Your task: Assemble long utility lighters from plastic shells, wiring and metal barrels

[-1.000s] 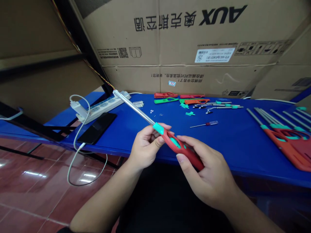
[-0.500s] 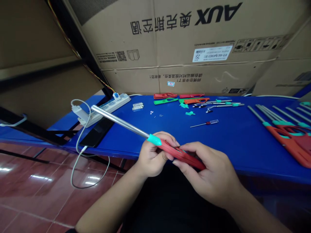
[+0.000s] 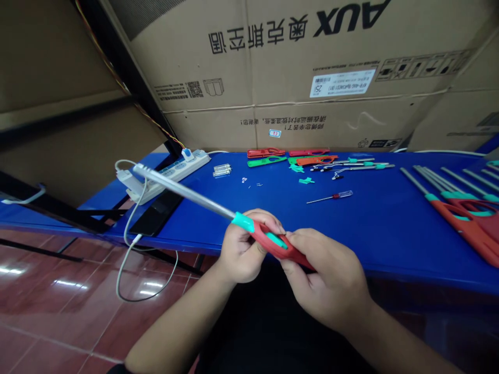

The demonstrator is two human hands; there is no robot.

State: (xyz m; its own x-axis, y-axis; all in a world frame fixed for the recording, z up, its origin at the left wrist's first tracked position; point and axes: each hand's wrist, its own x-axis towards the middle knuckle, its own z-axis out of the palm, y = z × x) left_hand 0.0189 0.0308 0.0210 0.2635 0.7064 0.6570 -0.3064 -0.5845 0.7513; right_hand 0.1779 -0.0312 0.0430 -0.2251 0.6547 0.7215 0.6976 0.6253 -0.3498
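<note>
Two grips on red lighter [image 3: 263, 242], centre of frame: our left hand [image 3: 239, 259] wraps it near teal collar [image 3: 243, 222], our right hand [image 3: 331, 275] clasps rear. We judge it light, rigid, slightly slick; best held by curved plastic body. Smooth metal tube [image 3: 187, 193] points upper left, above glossy blue bench [image 3: 382, 223].

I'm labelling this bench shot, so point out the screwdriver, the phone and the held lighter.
Screwdriver [image 3: 336, 196]: head view, on its red collar.
Phone [image 3: 153, 217]: head view, on its dark face.
Lighter [image 3: 262, 238]: head view, on its red body.
</note>
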